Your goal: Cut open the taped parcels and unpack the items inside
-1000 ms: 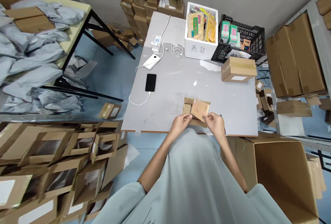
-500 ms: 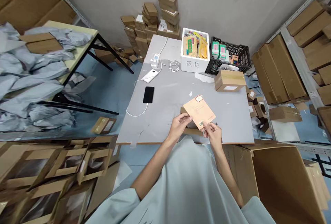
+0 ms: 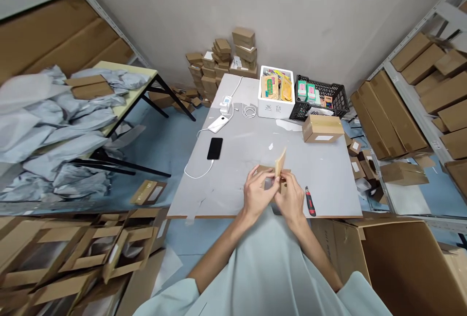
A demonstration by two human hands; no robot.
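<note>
My left hand [image 3: 257, 190] and my right hand [image 3: 292, 195] are close together at the table's near edge. Both pinch the lower end of a thin, flat orange-tan packet [image 3: 280, 161], which stands upright and nearly edge-on to me. Its printed face is turned out of sight. Partly hidden behind my fingers, a small open cardboard box [image 3: 263, 169] rests on the grey table [image 3: 233, 180]. To the right of my right hand lies a red and black utility knife [image 3: 310, 201].
A phone [image 3: 215, 149] on a white cable lies left, below a white power bank [image 3: 218, 124]. At the back stand a white foam bin [image 3: 276, 108], a black crate [image 3: 337, 99] and a closed carton [image 3: 323, 130]. A large open carton [image 3: 397, 257] sits at lower right.
The packet has turned from showing its printed face to nearly edge-on. My hands have drawn closer together. The utility knife has come into sight beside my right hand.
</note>
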